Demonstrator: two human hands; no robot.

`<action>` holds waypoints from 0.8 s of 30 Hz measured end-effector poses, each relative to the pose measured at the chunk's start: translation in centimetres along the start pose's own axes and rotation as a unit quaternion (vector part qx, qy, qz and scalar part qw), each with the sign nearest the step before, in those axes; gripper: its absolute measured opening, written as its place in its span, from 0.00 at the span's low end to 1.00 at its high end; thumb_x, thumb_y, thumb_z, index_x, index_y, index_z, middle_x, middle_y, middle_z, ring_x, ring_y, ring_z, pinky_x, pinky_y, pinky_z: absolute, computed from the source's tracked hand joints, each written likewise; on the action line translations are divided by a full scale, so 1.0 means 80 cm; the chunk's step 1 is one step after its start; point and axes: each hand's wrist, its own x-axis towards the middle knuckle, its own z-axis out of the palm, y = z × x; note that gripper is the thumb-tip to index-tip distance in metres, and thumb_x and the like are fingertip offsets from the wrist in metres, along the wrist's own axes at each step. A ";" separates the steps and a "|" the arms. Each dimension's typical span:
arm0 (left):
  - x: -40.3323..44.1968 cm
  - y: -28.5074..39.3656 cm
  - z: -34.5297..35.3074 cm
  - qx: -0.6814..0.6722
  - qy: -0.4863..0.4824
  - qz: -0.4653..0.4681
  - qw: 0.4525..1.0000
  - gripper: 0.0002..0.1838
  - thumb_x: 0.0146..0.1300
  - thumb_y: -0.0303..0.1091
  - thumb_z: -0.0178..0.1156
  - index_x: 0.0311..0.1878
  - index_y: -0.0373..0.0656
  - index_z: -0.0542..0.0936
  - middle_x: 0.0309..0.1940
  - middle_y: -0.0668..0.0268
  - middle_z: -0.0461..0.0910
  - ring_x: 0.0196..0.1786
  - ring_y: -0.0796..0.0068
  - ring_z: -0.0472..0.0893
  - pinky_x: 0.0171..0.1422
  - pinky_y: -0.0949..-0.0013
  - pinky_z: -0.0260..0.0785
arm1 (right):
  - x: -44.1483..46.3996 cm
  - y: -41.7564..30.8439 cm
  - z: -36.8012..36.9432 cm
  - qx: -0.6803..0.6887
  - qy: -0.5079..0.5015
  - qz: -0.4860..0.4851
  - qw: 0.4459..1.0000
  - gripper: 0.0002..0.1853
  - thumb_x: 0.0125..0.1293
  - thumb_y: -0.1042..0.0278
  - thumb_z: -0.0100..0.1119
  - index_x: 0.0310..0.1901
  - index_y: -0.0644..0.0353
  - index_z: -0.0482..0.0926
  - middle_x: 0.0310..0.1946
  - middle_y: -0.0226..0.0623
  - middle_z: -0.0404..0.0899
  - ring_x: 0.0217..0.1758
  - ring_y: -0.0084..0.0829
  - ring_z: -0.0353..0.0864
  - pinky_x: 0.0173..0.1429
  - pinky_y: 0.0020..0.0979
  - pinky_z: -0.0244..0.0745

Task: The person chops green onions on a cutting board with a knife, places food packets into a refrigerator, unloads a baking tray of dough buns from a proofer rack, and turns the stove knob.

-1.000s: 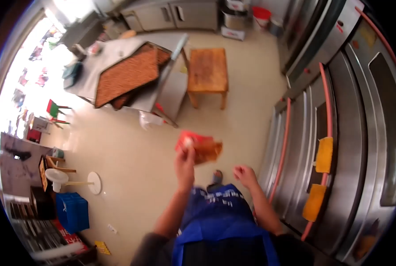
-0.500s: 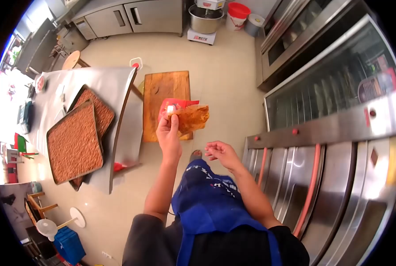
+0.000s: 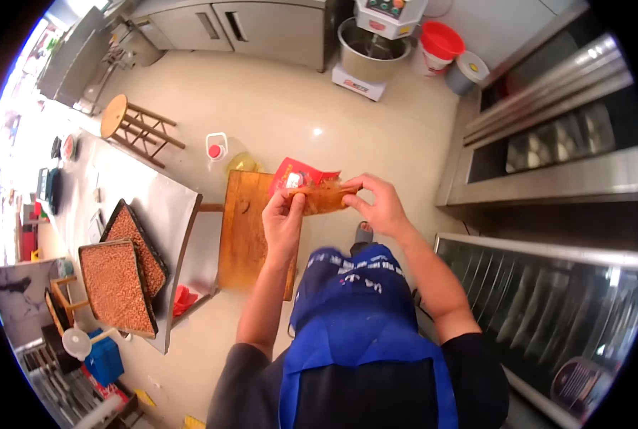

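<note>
In front of my body, both hands grip a red-and-orange packet. Its back part is a printed red wrapper and its near part is orange-brown, creased and see-through-looking. My left hand pinches the left end between thumb and fingers. At the right end, my right hand is closed on the orange edge, thumb below and fingers above. Whatever lies inside the packet cannot be made out. Beneath and beyond the packet is a wooden board-like surface.
To the left stands a metal table with two trays of brown pieces. A wooden stool, a red-capped jug and a mixer are further off. A glass-fronted cabinet and an oven line the right.
My right hand has come up and taken hold of the packet's right end. The packet now looks flatter across. The view has turned to the right, showing more of the oven and mixer.
</note>
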 end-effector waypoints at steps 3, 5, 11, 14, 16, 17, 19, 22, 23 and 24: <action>0.085 0.012 0.033 -0.020 0.073 0.016 0.997 0.05 0.71 0.28 0.60 0.43 0.37 0.80 0.33 0.74 0.81 0.35 0.89 0.75 0.41 0.82 0.67 | 0.113 -0.006 -0.038 -0.002 -0.063 -0.015 0.998 0.09 0.58 0.74 0.69 0.39 0.65 0.82 0.34 0.38 0.81 0.39 0.32 0.82 0.47 0.30 0.75; 0.142 0.010 0.043 -0.026 0.110 0.025 0.993 0.05 0.71 0.29 0.60 0.43 0.37 0.80 0.33 0.74 0.80 0.35 0.89 0.76 0.41 0.82 0.67 | 0.190 0.001 -0.049 0.004 -0.108 -0.034 0.994 0.07 0.58 0.75 0.68 0.38 0.65 0.82 0.33 0.38 0.81 0.37 0.31 0.81 0.46 0.30 0.75; 0.322 -0.014 0.026 0.002 0.158 0.018 0.987 0.05 0.70 0.27 0.60 0.44 0.35 0.81 0.33 0.73 0.81 0.36 0.87 0.77 0.42 0.80 0.70 | 0.397 0.072 -0.030 -0.032 -0.184 -0.048 0.981 0.04 0.59 0.74 0.64 0.31 0.64 0.79 0.29 0.36 0.78 0.31 0.28 0.78 0.38 0.29 0.73; 0.418 -0.013 0.006 -0.041 0.162 0.011 0.986 0.06 0.70 0.25 0.59 0.45 0.34 0.81 0.36 0.70 0.83 0.38 0.84 0.81 0.45 0.78 0.73 | 0.498 0.094 -0.008 -0.029 -0.206 -0.043 0.977 0.04 0.59 0.74 0.63 0.30 0.64 0.78 0.28 0.36 0.77 0.31 0.27 0.77 0.38 0.28 0.73; 0.485 0.004 -0.007 -0.057 0.177 0.014 0.982 0.06 0.69 0.25 0.60 0.44 0.34 0.81 0.36 0.68 0.83 0.40 0.83 0.81 0.47 0.78 0.74 | 0.568 0.097 0.005 0.002 -0.208 -0.033 0.978 0.04 0.59 0.74 0.63 0.29 0.63 0.78 0.26 0.36 0.77 0.29 0.26 0.76 0.37 0.28 0.72; 0.514 0.017 -0.014 -0.087 0.174 0.009 0.981 0.05 0.70 0.26 0.60 0.43 0.34 0.81 0.36 0.67 0.83 0.37 0.82 0.81 0.45 0.76 0.75 | 0.599 0.094 0.008 0.005 -0.225 -0.040 0.974 0.04 0.59 0.74 0.63 0.29 0.63 0.78 0.26 0.36 0.77 0.29 0.26 0.76 0.37 0.28 0.72; 0.598 0.017 -0.055 -0.028 0.200 -0.025 0.979 0.06 0.70 0.29 0.61 0.40 0.36 0.81 0.35 0.68 0.84 0.33 0.82 0.81 0.42 0.75 0.77 | 0.709 0.079 0.040 -0.031 -0.251 -0.045 0.967 0.04 0.58 0.76 0.63 0.29 0.63 0.77 0.26 0.34 0.77 0.29 0.24 0.75 0.37 0.27 0.72; 0.686 0.041 -0.088 -0.114 0.228 0.037 0.966 0.07 0.69 0.34 0.63 0.41 0.42 0.83 0.30 0.75 0.83 0.29 0.85 0.76 0.33 0.77 0.70 | 0.810 0.069 0.085 -0.006 -0.284 -0.066 0.956 0.04 0.58 0.76 0.64 0.29 0.63 0.78 0.25 0.34 0.77 0.28 0.23 0.76 0.37 0.27 0.72; 0.706 0.037 -0.105 -0.109 0.244 0.047 0.963 0.07 0.69 0.34 0.63 0.41 0.42 0.83 0.30 0.75 0.83 0.29 0.85 0.76 0.33 0.77 0.70 | 0.841 0.073 0.100 -0.004 -0.295 -0.061 0.954 0.04 0.58 0.75 0.64 0.28 0.63 0.78 0.26 0.34 0.78 0.28 0.23 0.76 0.37 0.27 0.72; 0.734 0.030 -0.125 -0.026 0.264 0.034 0.964 0.07 0.69 0.34 0.63 0.40 0.41 0.84 0.30 0.74 0.83 0.30 0.85 0.77 0.34 0.76 0.70 | 0.881 0.077 0.115 -0.005 -0.301 -0.058 0.952 0.04 0.58 0.75 0.64 0.28 0.63 0.78 0.26 0.34 0.78 0.28 0.24 0.76 0.37 0.26 0.73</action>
